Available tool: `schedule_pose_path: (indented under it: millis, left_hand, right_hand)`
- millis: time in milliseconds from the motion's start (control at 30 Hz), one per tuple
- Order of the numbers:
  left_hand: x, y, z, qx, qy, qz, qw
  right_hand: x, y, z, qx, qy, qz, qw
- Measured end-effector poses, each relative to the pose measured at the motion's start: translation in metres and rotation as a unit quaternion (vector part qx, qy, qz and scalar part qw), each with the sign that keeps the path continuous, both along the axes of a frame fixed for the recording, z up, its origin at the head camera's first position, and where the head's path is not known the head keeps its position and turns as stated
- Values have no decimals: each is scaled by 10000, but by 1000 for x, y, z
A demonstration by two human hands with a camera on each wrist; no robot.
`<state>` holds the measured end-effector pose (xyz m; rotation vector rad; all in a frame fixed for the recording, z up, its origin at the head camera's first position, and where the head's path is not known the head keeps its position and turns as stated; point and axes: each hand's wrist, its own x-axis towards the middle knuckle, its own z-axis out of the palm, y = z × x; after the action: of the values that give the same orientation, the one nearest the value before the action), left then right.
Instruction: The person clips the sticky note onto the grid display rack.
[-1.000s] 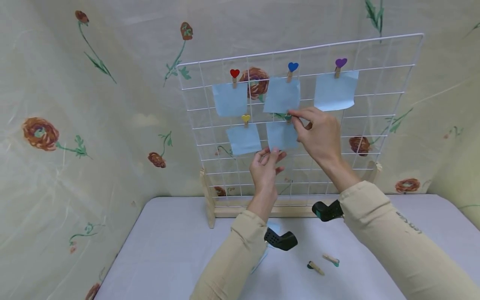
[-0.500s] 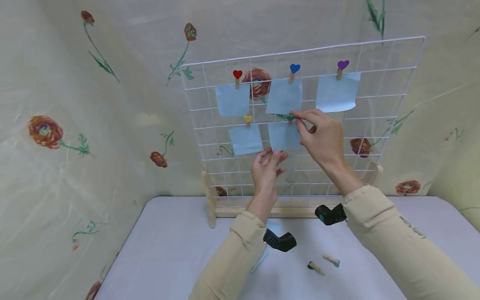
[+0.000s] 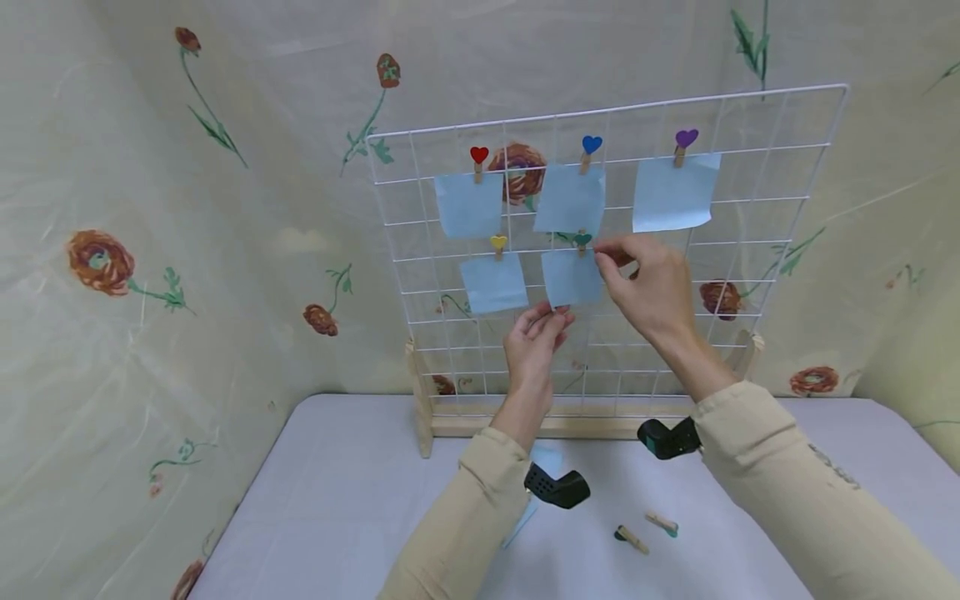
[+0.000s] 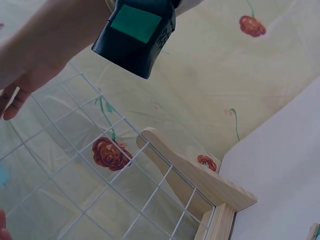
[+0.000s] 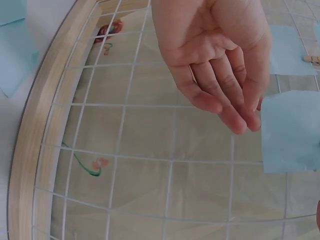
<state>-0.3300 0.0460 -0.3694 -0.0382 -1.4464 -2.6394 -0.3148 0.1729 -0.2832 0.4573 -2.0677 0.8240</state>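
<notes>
A white wire grid (image 3: 615,342) carries several light blue paper notes hung on heart-topped clothespins. My right hand (image 3: 651,279) is at the upper right edge of the lower middle note (image 3: 572,279), its thumb and index finger close beside the green-heart clothespin (image 3: 582,240). Below, the fingertips of my left hand (image 3: 534,337) are right at that note's bottom edge, fingers loosely bent. In the right wrist view the left hand (image 5: 215,60) shows palm-on, with fingertips beside the note (image 5: 291,131). The left wrist view shows part of the right hand (image 4: 30,70).
The grid stands in a wooden base (image 3: 622,428) on a white table (image 3: 337,500). Two clothespins (image 3: 632,539) lie at the front, and blue notes (image 3: 521,521) lie partly behind the left forearm. Red, blue, purple and yellow hearts top the other hung clothespins. Flowered cloth (image 3: 247,317) hangs behind.
My right hand has come off the green-heart clothespin and moved slightly down and right, uncovering it. My left hand stays at the note's lower edge. The view has shifted slightly.
</notes>
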Motion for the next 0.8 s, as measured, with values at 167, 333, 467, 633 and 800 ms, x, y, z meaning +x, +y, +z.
schedule_pose_path:
  millis: [167, 333, 467, 633, 800]
  left_hand:
    - [2, -2, -3, -455, -144, -188, 9987]
    - [3, -6, -7, -832, -305, -399, 9953]
    - [3, -9, -9, -919, -320, -450, 9942]
    - [4, -11, -9, -994, -297, -531, 9932]
    - [7, -16, -14, -1681, -121, -628, 9837]
  right_hand:
    - [2, 4, -5, 131, -347, -50, 9993]
    - [6, 8, -11, 232, -826, -7, 9963]
    - [7, 11, -17, 423, -978, 99, 9943]
    - [11, 17, -27, 814, -1148, 300, 9896]
    - [16, 21, -42, 1024, -1473, 431, 9828]
